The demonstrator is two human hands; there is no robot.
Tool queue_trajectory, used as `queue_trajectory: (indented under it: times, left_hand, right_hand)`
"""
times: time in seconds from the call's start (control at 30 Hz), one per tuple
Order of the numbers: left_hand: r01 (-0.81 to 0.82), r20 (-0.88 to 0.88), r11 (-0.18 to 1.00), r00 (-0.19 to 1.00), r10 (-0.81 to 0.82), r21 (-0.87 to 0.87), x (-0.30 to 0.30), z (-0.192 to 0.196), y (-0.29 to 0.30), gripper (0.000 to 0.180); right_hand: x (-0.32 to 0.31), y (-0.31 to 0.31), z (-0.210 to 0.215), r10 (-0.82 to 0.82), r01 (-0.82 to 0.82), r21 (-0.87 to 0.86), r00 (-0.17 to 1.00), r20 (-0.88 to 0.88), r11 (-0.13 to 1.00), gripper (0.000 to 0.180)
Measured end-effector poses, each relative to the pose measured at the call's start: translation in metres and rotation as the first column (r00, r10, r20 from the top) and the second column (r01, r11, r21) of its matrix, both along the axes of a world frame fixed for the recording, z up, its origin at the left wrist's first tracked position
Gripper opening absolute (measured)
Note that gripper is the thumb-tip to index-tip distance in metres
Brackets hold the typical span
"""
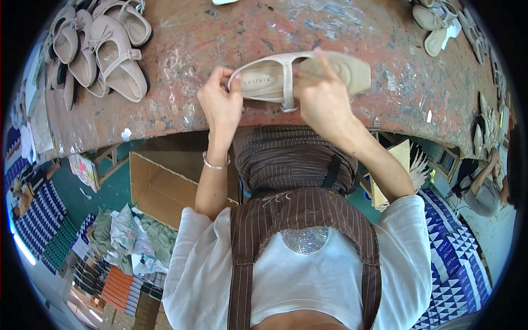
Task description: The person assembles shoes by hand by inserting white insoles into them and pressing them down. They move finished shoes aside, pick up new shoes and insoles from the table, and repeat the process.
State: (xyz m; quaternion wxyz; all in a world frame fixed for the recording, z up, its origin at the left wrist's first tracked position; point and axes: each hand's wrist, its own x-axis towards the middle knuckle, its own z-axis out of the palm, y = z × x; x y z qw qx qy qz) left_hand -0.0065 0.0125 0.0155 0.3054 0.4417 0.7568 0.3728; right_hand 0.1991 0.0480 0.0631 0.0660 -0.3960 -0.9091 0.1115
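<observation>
Beige shoe over the desk, its long axis along the desk's near edge: from here I see the left hand pinching the heel, the right hand nearer the toe, blurred, its grip something I cannot tell.

On the table, shoe clusters flank the middle shoe.

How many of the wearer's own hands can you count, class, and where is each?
2. The left hand grips one end of the beige shoe; the right hand, slightly blurred, is over the shoe, just right of its strap. Some fingertips are hidden.
</observation>
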Motion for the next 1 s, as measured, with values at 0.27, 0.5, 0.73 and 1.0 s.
queue_trajectory:
  times: [0.27, 0.5, 0.73, 1.0]
  left_hand:
    - [0.328, -0.332, 0.944, 0.896, -0.295, 0.044, 0.092, 0.029, -0.054, 0.023]
    - [0.689, -0.525, 0.724, 0.603, -0.600, -0.035, 0.123, 0.005, -0.056, 0.058]
    - [0.688, -0.561, 0.726, 0.606, -0.564, 0.015, 0.122, -0.006, -0.054, 0.048]
    - [0.679, -0.524, 0.734, 0.634, -0.569, 0.024, 0.122, -0.011, -0.057, 0.044]
  right_hand:
    - [0.023, 0.065, 0.036, -0.643, 0.421, -0.514, 0.654, -0.399, 0.747, 0.015]
    - [0.018, -0.021, -0.008, -0.261, 0.292, 0.077, 0.925, -0.277, 0.953, 0.033]
    - [0.009, 0.017, -0.029, -0.249, 0.316, 0.234, 0.929, -0.274, 0.919, 0.024]
    - [-0.001, 0.025, -0.022, -0.325, 0.350, 0.141, 0.929, -0.174, 0.926, 0.033]
